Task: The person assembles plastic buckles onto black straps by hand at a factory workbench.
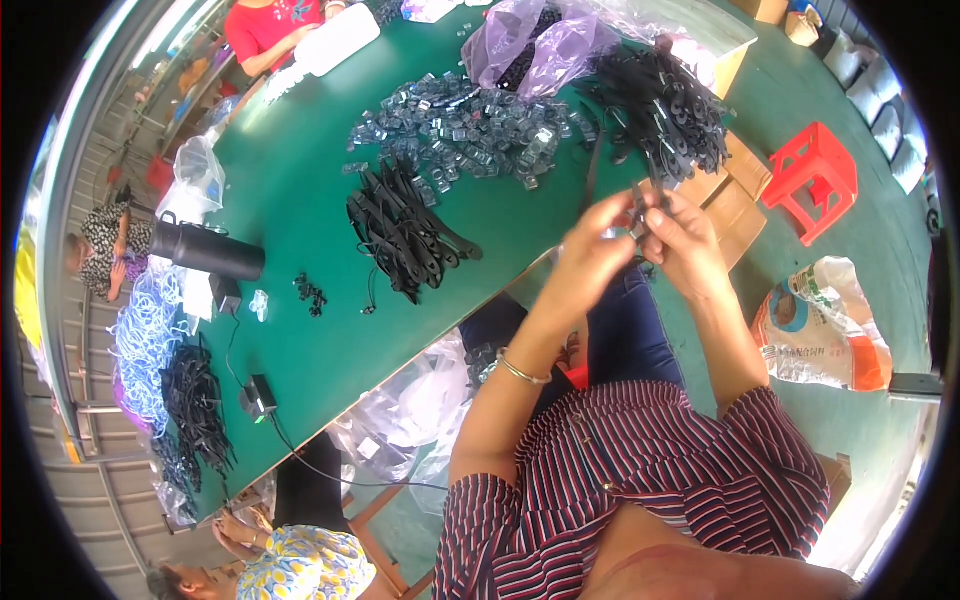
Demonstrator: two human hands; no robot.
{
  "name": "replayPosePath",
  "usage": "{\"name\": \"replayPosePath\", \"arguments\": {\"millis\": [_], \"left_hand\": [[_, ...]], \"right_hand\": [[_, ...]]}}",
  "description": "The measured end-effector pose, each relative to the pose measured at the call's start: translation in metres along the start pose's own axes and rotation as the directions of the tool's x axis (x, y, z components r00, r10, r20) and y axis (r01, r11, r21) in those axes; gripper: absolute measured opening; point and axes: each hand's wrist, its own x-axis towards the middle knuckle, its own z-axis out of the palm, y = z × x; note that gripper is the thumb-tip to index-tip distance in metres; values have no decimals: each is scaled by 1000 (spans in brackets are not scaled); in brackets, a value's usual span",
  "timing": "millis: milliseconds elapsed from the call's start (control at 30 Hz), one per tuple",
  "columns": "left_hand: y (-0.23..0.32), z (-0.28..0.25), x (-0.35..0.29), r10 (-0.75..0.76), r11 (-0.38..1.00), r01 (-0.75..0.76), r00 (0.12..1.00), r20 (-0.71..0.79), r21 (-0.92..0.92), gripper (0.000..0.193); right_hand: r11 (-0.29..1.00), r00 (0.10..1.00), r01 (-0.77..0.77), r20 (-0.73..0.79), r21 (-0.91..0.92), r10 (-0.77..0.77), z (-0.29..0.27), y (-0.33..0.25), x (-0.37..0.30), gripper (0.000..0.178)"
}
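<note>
Both hands meet just off the table's right edge, above my lap. The fingers of my left hand [598, 243] are pinched around a small dark piece that looks like the end of a black strap [640, 212]. My right hand [686, 245] grips the same piece from the other side, thumb laid over it. Fingers cover most of it. Close beyond them lies a large heap of black straps [665, 110]. To the left on the table are a pile of small clear plastic pieces [460, 125] and a bundle of black straps [408, 232].
A black bottle [210, 250], blue-white cords [150, 345] and more black straps [195, 405] lie along the green table's [320, 300] left side. Cardboard boxes [735, 205], a red stool [812, 182] and a printed sack [825, 325] stand at right. Other people sit around.
</note>
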Motion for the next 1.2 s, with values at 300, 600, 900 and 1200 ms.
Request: {"name": "replayPosePath", "arguments": {"millis": [300, 600, 900, 1200], "left_hand": [[-25, -82, 58, 315, 319, 249, 882, -350, 915, 43], [-8, -101, 28, -149, 874, 358, 841, -520, 328, 24], [18, -35, -67, -389, 855, 286, 905, -170, -434, 19], [27, -15, -87, -389, 738, 215, 910, -143, -639, 22]], "right_hand": [[998, 992, -57, 117, -1, 57, -4, 14, -19, 18], [953, 964, -165, 245, 253, 102, 6, 19, -24, 14], [941, 958, -255, 192, 224, 214, 24, 41, -22, 18], [981, 954, -184, 227, -62, 194, 33, 53, -35, 26]]}}
